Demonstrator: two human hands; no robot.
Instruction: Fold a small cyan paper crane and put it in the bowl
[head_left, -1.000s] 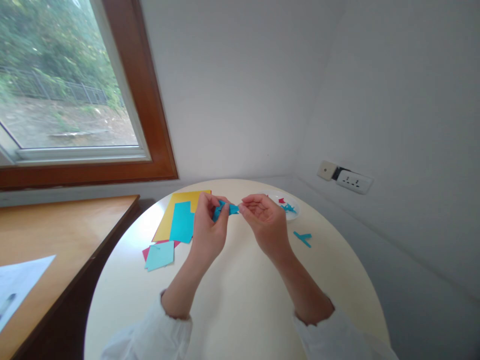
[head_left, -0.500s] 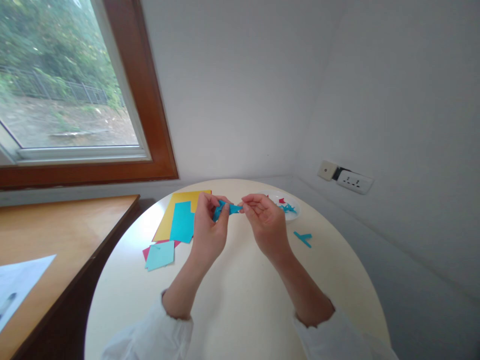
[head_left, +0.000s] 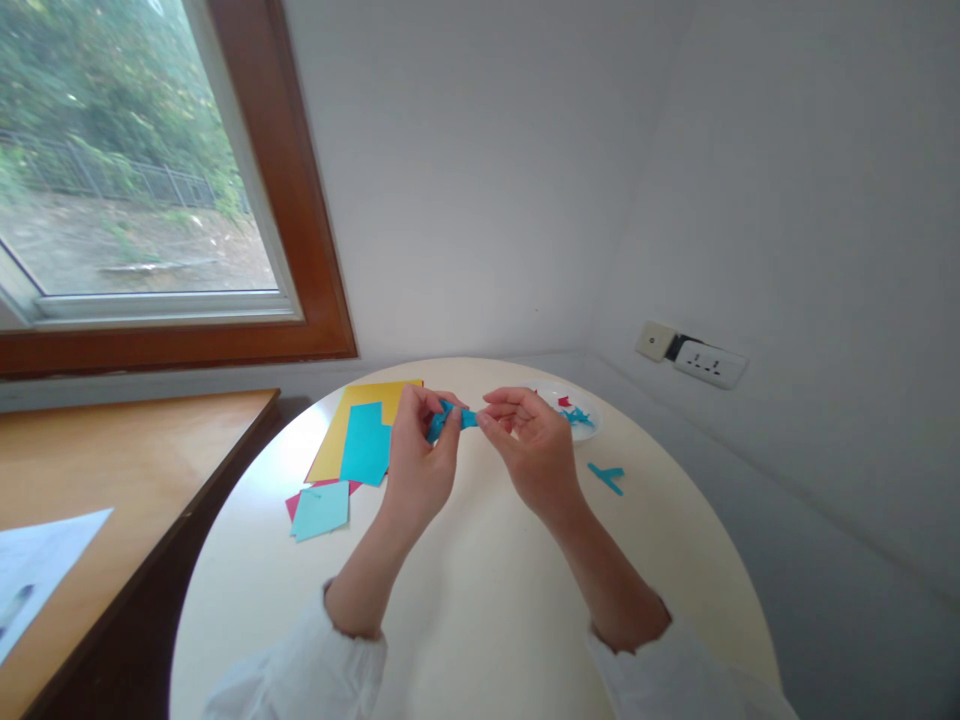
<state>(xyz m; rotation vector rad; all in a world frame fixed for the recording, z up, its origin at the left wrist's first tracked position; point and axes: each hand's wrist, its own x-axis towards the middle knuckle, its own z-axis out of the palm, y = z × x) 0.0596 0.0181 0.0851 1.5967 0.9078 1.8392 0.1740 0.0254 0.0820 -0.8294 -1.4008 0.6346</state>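
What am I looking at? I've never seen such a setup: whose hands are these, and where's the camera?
No robot here: just a person's left hand and right hand, both bare, seen from one camera worn on the head, looking forward and down. The left hand holds a small piece of blue folded paper; the right hand is at its end, though I can't tell whether it grips. On the round table lie a yellow sheet partly covered by a blue sheet, pale green paper over red paper, a dish with small blue pieces and red pieces, and a Y-shaped blue piece.
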